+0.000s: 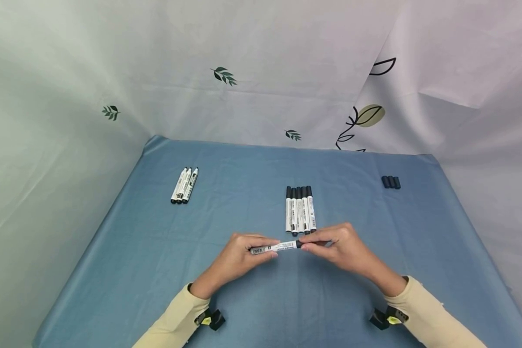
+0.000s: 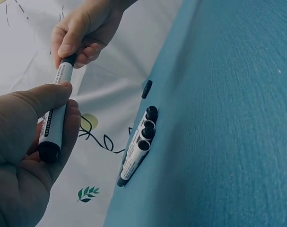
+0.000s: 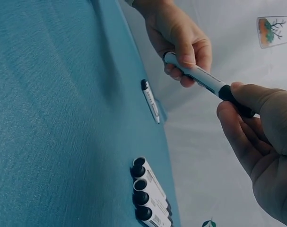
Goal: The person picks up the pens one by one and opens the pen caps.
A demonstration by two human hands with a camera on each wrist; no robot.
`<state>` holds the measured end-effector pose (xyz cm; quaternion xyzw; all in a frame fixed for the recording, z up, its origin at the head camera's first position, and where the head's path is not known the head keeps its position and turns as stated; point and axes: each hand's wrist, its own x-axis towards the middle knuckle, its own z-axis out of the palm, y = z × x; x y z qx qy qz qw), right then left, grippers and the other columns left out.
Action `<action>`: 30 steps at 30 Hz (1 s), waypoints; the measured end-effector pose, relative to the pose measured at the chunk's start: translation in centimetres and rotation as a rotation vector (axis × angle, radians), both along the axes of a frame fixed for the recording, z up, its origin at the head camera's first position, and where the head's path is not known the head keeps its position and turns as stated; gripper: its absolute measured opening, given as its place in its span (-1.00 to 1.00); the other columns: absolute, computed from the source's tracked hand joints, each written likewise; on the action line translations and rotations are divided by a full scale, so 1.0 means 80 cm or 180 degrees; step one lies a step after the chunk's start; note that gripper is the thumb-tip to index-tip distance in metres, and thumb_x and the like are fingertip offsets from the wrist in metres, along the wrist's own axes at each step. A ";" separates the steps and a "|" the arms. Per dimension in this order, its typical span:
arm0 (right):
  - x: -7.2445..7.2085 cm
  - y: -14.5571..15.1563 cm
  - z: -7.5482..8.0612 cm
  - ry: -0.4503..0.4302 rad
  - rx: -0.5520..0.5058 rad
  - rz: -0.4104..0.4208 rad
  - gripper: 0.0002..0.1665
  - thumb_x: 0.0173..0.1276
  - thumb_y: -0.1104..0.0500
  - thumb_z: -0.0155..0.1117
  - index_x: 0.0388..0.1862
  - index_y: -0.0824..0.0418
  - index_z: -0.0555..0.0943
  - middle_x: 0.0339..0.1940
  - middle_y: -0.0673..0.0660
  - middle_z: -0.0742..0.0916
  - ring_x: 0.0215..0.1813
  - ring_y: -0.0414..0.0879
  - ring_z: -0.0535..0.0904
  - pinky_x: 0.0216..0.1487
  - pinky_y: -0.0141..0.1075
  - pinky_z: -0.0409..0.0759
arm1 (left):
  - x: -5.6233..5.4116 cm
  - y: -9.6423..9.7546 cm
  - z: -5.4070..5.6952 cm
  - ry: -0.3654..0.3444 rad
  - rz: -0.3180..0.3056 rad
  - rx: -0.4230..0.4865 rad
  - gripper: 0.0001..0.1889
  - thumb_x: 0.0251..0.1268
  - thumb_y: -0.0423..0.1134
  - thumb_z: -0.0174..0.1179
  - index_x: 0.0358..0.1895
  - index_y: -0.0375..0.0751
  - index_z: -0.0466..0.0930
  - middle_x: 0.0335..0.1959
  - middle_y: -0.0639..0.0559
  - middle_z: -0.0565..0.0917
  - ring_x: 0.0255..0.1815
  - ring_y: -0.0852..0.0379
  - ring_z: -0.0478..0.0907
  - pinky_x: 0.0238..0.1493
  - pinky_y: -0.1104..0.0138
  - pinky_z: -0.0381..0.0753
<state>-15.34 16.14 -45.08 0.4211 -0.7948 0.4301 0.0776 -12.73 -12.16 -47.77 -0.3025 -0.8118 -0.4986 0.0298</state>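
Note:
Between both hands, above the cloth, is a white marker (image 1: 282, 246) with a black cap, lying nearly level. My left hand (image 1: 248, 252) pinches its white barrel between thumb and fingers. At the other end, my right hand (image 1: 339, 246) grips the black cap (image 3: 235, 100) with thumb and fingertips. The cap still sits against the barrel in the right wrist view. Just beyond the hands, several capped markers (image 1: 300, 210) lie side by side in a row, black caps pointing away.
Three uncapped markers (image 1: 184, 185) lie together at the back left of the blue cloth (image 1: 226, 193). Three loose black caps (image 1: 391, 182) stand grouped at the back right. A pale patterned curtain (image 1: 261, 72) hangs behind the table.

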 end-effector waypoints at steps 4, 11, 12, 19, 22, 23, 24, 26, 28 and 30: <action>0.000 0.001 -0.001 -0.0003 0.0036 -0.0012 -0.78 0.22 0.34 0.53 -0.15 0.15 0.85 -0.30 0.03 0.85 -0.37 -0.38 0.71 -0.42 -0.54 0.60 | -0.001 -0.001 0.000 -0.0075 -0.0071 -0.0008 -0.74 0.32 -0.20 0.42 0.04 -0.14 0.80 -0.07 -0.02 0.81 -0.14 0.24 0.73 -0.25 0.40 0.68; 0.000 0.002 -0.003 -0.0003 0.0013 0.0082 -0.79 0.25 0.32 0.51 -0.13 0.18 0.84 -0.29 0.06 0.85 -0.48 -0.46 0.59 -0.57 -0.57 0.45 | -0.001 -0.003 -0.001 -0.0332 -0.0180 0.0021 -0.73 0.36 -0.19 0.38 0.06 -0.16 0.78 -0.07 -0.03 0.80 -0.23 0.30 0.71 -0.32 0.40 0.67; 0.000 0.002 -0.003 0.0002 0.0004 0.0095 -0.79 0.26 0.33 0.51 -0.13 0.18 0.84 -0.29 0.07 0.85 -0.48 -0.46 0.59 -0.57 -0.57 0.45 | -0.002 -0.003 -0.002 -0.0367 -0.0184 0.0033 -0.73 0.36 -0.19 0.38 0.06 -0.16 0.78 -0.07 -0.03 0.80 -0.24 0.31 0.70 -0.33 0.40 0.67; -0.001 0.002 -0.004 0.0074 -0.0076 0.0138 -0.80 0.26 0.32 0.51 -0.13 0.20 0.83 -0.29 0.07 0.85 -0.44 -0.44 0.65 -0.56 -0.59 0.45 | -0.003 -0.003 -0.002 -0.0555 -0.0228 0.0117 -0.72 0.37 -0.18 0.37 0.06 -0.16 0.78 -0.09 -0.03 0.81 -0.30 0.32 0.68 -0.35 0.38 0.67; 0.000 0.002 -0.003 0.0102 -0.0113 0.0169 -0.80 0.25 0.33 0.51 -0.13 0.22 0.83 -0.29 0.08 0.85 -0.43 -0.42 0.66 -0.55 -0.59 0.46 | -0.003 -0.003 -0.001 -0.0634 -0.0251 0.0136 -0.72 0.36 -0.17 0.38 0.06 -0.17 0.79 -0.10 -0.02 0.81 -0.32 0.32 0.67 -0.37 0.38 0.66; 0.000 0.002 -0.003 0.0111 -0.0123 0.0179 -0.80 0.25 0.33 0.51 -0.13 0.22 0.83 -0.29 0.09 0.85 -0.43 -0.42 0.66 -0.54 -0.59 0.47 | -0.003 -0.003 0.000 -0.0661 -0.0256 0.0138 -0.72 0.36 -0.17 0.38 0.06 -0.17 0.79 -0.11 -0.02 0.81 -0.33 0.31 0.67 -0.37 0.39 0.66; 0.001 0.002 -0.002 0.0119 -0.0132 0.0182 -0.80 0.25 0.34 0.51 -0.13 0.23 0.83 -0.30 0.09 0.85 -0.43 -0.42 0.66 -0.54 -0.59 0.47 | -0.003 -0.003 0.001 -0.0688 -0.0262 0.0137 -0.73 0.36 -0.17 0.38 0.05 -0.17 0.79 -0.11 -0.02 0.81 -0.34 0.32 0.66 -0.38 0.39 0.66; 0.001 0.002 -0.002 0.0132 -0.0148 0.0181 -0.80 0.24 0.35 0.51 -0.14 0.22 0.83 -0.30 0.08 0.85 -0.45 -0.42 0.64 -0.55 -0.60 0.45 | -0.003 -0.003 0.002 -0.0746 -0.0269 0.0133 -0.73 0.36 -0.18 0.38 0.05 -0.17 0.79 -0.11 -0.02 0.81 -0.35 0.32 0.66 -0.39 0.39 0.65; 0.002 0.002 -0.003 0.0130 -0.0138 0.0166 -0.78 0.22 0.35 0.52 -0.14 0.19 0.84 -0.31 0.06 0.85 -0.47 -0.44 0.62 -0.56 -0.60 0.44 | -0.002 -0.003 0.003 -0.0794 -0.0269 0.0114 -0.73 0.36 -0.18 0.38 0.05 -0.17 0.79 -0.11 -0.02 0.81 -0.35 0.32 0.65 -0.38 0.39 0.65; 0.002 0.003 -0.004 0.0146 -0.0136 0.0162 -0.78 0.22 0.34 0.53 -0.14 0.18 0.84 -0.31 0.05 0.85 -0.48 -0.44 0.61 -0.56 -0.60 0.43 | -0.002 -0.004 0.003 -0.0843 -0.0273 0.0094 -0.73 0.36 -0.18 0.38 0.04 -0.17 0.79 -0.12 -0.02 0.81 -0.35 0.32 0.66 -0.38 0.39 0.65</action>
